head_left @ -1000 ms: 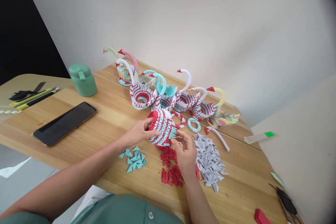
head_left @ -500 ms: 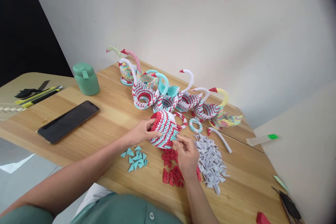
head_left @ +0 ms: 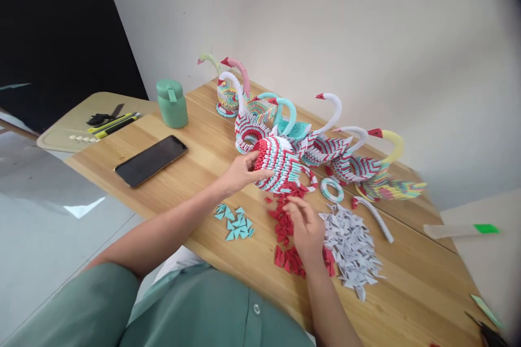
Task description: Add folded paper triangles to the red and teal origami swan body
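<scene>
A rounded body of folded paper pieces (head_left: 279,165), banded red, white and light blue, is held up off the table by my left hand (head_left: 242,173), thumb in front and fingers behind its left side. My right hand (head_left: 304,225) hangs below and to the right of it, apart from it, over red paper triangles (head_left: 283,222). Its fingertips are pinched together; anything between them is too small to make out. Light-blue triangles (head_left: 238,225) lie to the left, and a large pile of white triangles (head_left: 352,244) to the right.
Several finished paper swans (head_left: 321,146) line the back by the wall. A blue-and-white ring (head_left: 331,190) and a loose white neck (head_left: 376,219) lie before them. A phone (head_left: 151,161) and green cup (head_left: 172,104) stand left; scissors (head_left: 486,333) lie far right.
My right hand has come away from the paper body and dropped over the red triangles. My left hand still holds the body, now more raised and tilted. The whole view has shifted.
</scene>
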`<state>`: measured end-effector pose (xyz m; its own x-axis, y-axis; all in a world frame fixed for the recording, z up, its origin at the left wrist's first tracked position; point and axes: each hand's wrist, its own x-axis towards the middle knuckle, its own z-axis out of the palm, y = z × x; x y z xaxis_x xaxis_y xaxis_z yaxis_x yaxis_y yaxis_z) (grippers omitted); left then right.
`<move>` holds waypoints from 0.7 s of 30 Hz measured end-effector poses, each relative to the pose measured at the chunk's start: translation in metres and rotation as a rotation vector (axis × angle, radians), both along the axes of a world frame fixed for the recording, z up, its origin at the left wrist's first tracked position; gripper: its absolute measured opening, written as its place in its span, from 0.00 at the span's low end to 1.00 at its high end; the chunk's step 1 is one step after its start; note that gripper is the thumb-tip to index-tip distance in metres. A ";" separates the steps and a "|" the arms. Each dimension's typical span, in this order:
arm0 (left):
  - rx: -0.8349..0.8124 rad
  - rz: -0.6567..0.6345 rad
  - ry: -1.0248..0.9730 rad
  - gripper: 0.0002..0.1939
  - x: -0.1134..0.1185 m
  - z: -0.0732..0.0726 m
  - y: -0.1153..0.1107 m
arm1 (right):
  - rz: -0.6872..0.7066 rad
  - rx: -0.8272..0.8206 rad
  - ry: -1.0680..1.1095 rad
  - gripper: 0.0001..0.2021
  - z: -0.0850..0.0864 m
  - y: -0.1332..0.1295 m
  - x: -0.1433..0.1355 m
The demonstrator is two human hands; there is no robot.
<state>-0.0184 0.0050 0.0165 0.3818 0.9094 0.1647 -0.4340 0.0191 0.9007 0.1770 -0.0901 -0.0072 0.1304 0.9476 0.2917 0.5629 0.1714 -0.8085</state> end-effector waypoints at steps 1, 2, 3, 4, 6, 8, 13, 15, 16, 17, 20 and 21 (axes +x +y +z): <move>-0.006 0.008 0.002 0.24 0.000 0.000 0.000 | 0.108 -0.024 -0.102 0.11 -0.001 0.000 -0.004; -0.013 0.009 0.008 0.25 0.000 -0.001 0.000 | 0.229 -0.031 -0.192 0.09 -0.002 0.001 -0.009; -0.019 0.007 0.015 0.25 0.001 -0.002 0.000 | 0.342 -0.028 -0.265 0.09 -0.002 0.001 -0.014; -0.023 0.001 0.022 0.26 0.002 -0.002 0.000 | 0.433 -0.023 -0.320 0.09 -0.002 0.002 -0.020; -0.024 -0.011 0.027 0.26 0.003 -0.003 -0.001 | 0.548 -0.022 -0.401 0.11 -0.002 0.006 -0.030; -0.017 -0.028 0.020 0.25 0.004 -0.003 -0.002 | 0.602 -0.022 -0.470 0.12 -0.002 0.011 -0.040; 0.027 -0.067 -0.011 0.22 0.003 -0.002 -0.002 | 0.659 -0.047 -0.622 0.14 -0.005 0.025 -0.055; 0.031 -0.070 -0.015 0.22 0.003 -0.002 -0.002 | 0.677 -0.090 -0.640 0.12 -0.005 0.028 -0.057; 0.026 -0.070 -0.013 0.22 0.003 -0.001 -0.002 | 0.677 -0.111 -0.641 0.11 -0.004 0.029 -0.058; 0.020 -0.068 -0.011 0.23 0.003 -0.001 -0.002 | 0.670 -0.127 -0.640 0.10 -0.003 0.029 -0.058; 0.003 -0.074 -0.013 0.23 0.003 0.001 -0.003 | 0.654 -0.146 -0.632 0.08 -0.001 0.028 -0.057; 0.002 -0.075 -0.012 0.23 0.003 0.002 -0.003 | 0.647 -0.146 -0.633 0.08 -0.001 0.027 -0.056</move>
<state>-0.0158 0.0022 0.0181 0.4472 0.8778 0.1716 -0.4421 0.0501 0.8955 0.1210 -0.0627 -0.0081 -0.5820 0.8132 -0.0005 0.7379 0.5278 -0.4206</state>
